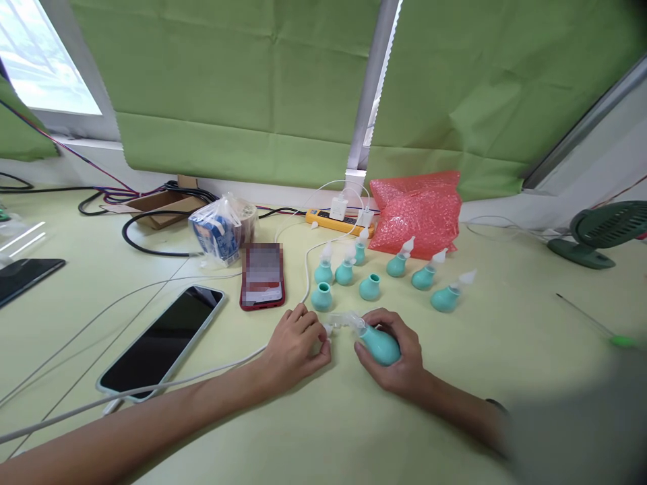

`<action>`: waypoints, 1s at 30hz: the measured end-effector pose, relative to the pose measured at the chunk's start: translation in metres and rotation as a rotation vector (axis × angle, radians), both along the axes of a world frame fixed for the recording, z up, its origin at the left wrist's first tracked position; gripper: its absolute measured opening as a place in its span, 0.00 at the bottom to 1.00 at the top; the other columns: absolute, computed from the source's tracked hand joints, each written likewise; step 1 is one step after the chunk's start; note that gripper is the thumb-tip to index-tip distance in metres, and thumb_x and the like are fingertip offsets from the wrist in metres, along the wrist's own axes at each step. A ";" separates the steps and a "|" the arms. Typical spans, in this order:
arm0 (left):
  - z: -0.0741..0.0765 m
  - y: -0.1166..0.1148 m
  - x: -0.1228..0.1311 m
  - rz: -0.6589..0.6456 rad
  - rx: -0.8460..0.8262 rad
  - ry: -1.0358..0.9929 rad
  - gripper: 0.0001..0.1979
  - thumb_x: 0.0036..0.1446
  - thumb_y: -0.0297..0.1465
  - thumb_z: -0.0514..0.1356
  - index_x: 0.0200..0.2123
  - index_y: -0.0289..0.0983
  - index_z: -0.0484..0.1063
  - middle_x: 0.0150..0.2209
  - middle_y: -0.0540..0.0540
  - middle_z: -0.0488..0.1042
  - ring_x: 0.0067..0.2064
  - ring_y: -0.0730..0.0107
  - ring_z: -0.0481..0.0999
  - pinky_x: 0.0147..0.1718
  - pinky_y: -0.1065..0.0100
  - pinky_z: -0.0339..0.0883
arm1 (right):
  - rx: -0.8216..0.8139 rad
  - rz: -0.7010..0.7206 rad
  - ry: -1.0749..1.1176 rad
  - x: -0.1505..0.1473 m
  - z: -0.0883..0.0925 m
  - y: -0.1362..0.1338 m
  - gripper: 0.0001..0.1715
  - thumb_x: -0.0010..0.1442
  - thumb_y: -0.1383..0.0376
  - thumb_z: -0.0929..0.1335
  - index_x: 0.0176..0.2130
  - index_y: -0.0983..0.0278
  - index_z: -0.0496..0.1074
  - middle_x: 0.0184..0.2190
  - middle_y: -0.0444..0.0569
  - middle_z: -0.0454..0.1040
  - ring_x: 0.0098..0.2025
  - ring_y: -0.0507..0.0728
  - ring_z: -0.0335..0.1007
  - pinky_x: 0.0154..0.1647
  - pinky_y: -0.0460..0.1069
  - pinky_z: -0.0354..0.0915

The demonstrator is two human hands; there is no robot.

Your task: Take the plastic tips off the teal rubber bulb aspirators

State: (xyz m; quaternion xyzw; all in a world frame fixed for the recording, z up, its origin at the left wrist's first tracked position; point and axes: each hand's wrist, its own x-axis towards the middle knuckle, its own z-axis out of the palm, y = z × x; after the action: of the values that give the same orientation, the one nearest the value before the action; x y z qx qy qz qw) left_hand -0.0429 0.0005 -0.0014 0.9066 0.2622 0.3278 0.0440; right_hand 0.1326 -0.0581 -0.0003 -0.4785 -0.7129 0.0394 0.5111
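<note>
My right hand (399, 357) is wrapped round a teal rubber bulb (380, 345) that lies on its side on the pale green table (323, 431). A clear plastic tip (346, 321) sticks out of the bulb toward the left. My left hand (298, 347) is curled, its fingertips pinching a small white piece (328, 329) at the end of that tip. Just beyond my hands stand several more teal bulbs (345, 273), some with clear tips, two without (370, 287).
A red phone (262, 276) and a larger black phone (164, 340) lie to the left, with white cables running across the table. A pink bubble-wrap bag (417, 209), a yellow power strip (333, 221), a plastic-bagged carton (220, 229) and a green fan (601, 232) sit farther back.
</note>
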 end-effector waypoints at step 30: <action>0.015 -0.020 -0.008 -0.452 -0.017 0.056 0.23 0.62 0.34 0.35 0.22 0.34 0.60 0.17 0.48 0.61 0.20 0.74 0.58 0.20 0.72 0.53 | -0.468 0.560 0.038 0.001 0.021 -0.003 0.14 0.39 0.61 0.73 0.28 0.66 0.72 0.21 0.45 0.73 0.22 0.51 0.67 0.22 0.43 0.63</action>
State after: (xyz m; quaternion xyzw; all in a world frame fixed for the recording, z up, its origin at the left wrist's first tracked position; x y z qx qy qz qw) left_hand -0.0507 -0.0192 0.0133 0.9506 0.0563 0.2821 0.1168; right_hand 0.1331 -0.0607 0.0208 -0.3678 -0.7784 0.3489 0.3702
